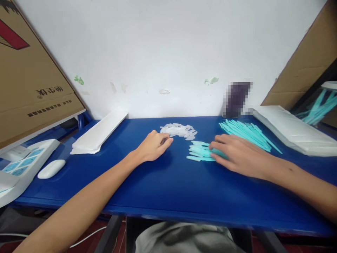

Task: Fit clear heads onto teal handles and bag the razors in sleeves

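At the left edge of a pile of small translucent white plastic pieces, my left hand is closed, thumb and fingers curled together. Whatever lies between its fingertips is too small to make out. My right hand rests over a small group of teal plastic sticks, fingers apart and touching them. The right ends of those sticks are hidden under the hand. Behind it a larger heap of long teal sticks lies on the blue table.
On the left are a white foam-like tray, a white computer mouse and a white device with blue panels. A white packet lies at the right. Cardboard boxes flank the table, and a white wall stands behind.
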